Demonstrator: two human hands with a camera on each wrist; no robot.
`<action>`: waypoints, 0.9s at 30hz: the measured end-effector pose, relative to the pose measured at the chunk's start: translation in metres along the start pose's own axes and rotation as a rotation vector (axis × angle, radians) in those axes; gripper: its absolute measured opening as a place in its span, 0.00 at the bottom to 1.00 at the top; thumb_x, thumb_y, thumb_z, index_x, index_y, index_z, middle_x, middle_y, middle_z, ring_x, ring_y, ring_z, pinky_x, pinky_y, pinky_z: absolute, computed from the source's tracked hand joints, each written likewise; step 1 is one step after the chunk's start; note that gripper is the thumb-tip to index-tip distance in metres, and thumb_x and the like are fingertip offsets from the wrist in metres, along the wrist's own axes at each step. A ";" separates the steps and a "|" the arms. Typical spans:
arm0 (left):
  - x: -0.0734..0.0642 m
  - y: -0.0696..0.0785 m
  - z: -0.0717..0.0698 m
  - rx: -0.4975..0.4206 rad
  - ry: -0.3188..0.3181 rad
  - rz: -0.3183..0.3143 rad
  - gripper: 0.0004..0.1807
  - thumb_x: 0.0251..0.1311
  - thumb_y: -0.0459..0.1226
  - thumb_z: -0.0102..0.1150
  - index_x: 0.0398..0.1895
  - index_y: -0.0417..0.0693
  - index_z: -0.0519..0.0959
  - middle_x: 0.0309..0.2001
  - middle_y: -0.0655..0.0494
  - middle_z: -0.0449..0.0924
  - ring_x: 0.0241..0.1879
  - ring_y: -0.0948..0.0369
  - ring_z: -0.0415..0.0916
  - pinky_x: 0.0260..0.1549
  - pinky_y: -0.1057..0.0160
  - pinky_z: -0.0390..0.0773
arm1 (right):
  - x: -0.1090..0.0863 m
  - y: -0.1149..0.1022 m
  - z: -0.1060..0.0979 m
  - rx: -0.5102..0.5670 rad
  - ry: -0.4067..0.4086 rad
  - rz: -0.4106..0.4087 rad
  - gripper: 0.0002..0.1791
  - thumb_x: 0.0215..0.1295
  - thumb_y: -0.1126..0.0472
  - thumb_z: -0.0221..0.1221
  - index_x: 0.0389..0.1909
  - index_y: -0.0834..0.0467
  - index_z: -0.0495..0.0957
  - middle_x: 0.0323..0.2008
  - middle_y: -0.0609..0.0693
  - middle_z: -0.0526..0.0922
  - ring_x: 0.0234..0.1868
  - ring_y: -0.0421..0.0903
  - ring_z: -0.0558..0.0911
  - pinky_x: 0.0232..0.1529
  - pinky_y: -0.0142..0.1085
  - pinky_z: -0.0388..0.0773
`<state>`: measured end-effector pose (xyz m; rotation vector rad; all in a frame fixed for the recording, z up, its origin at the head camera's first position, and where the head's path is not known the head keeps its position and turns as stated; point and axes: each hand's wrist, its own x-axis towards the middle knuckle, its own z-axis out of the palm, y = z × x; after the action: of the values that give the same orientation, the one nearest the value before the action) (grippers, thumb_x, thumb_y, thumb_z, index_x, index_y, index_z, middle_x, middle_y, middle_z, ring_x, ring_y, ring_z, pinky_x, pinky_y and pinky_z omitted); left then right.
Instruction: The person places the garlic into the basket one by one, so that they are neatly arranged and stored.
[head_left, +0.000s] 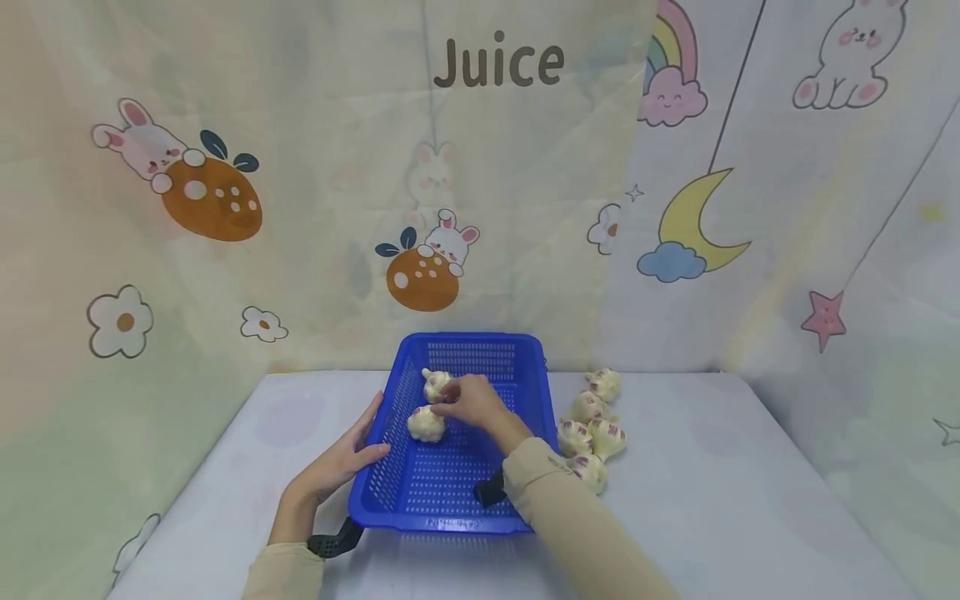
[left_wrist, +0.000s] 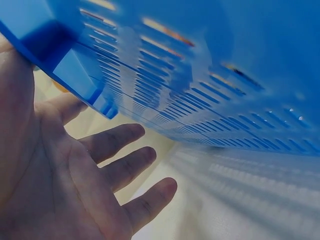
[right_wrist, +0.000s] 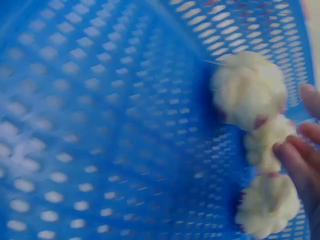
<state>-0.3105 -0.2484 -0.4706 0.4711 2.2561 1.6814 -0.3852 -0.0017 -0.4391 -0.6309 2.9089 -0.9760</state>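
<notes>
Head: looks forward, down across bench [head_left: 682, 467], farthest. Left wrist: close to outside of basket [left_wrist: 220, 45]. Right wrist: close, into basket; garlic bulbs [right_wrist: 249, 90] shared with head.

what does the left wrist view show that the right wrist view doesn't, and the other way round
Only the left wrist view shows the palm of the left hand, with its fingers beside the outer side of the basket.

Only the right wrist view clearly shows three garlic bulbs in a row inside it, with the right hand at the middle bulb; blur hides whether it is gripped.

Both show the blue basket and its many holes.
</notes>
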 end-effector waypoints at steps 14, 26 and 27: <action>0.001 0.003 0.007 -0.028 -0.033 0.014 0.47 0.66 0.40 0.51 0.75 0.64 0.29 0.77 0.50 0.28 0.75 0.43 0.35 0.68 0.38 0.49 | 0.029 0.006 0.000 -0.200 0.004 -0.050 0.18 0.66 0.69 0.53 0.55 0.57 0.78 0.56 0.53 0.77 0.60 0.52 0.75 0.63 0.45 0.70; 0.002 -0.001 0.002 -0.008 -0.005 0.009 0.47 0.65 0.42 0.52 0.75 0.66 0.30 0.77 0.54 0.29 0.75 0.44 0.36 0.67 0.38 0.50 | 0.042 0.003 0.008 -0.280 -0.039 -0.037 0.15 0.67 0.65 0.53 0.51 0.51 0.81 0.51 0.48 0.82 0.56 0.48 0.79 0.60 0.42 0.73; 0.002 -0.001 0.001 -0.004 -0.005 0.010 0.48 0.65 0.42 0.52 0.75 0.65 0.30 0.77 0.54 0.29 0.75 0.44 0.36 0.67 0.37 0.50 | 0.042 0.002 0.007 -0.302 -0.031 -0.049 0.15 0.66 0.66 0.54 0.51 0.51 0.81 0.50 0.48 0.83 0.55 0.48 0.79 0.60 0.42 0.73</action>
<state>-0.3117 -0.2471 -0.4717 0.4862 2.2508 1.6874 -0.4241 -0.0201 -0.4415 -0.7233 3.0513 -0.5261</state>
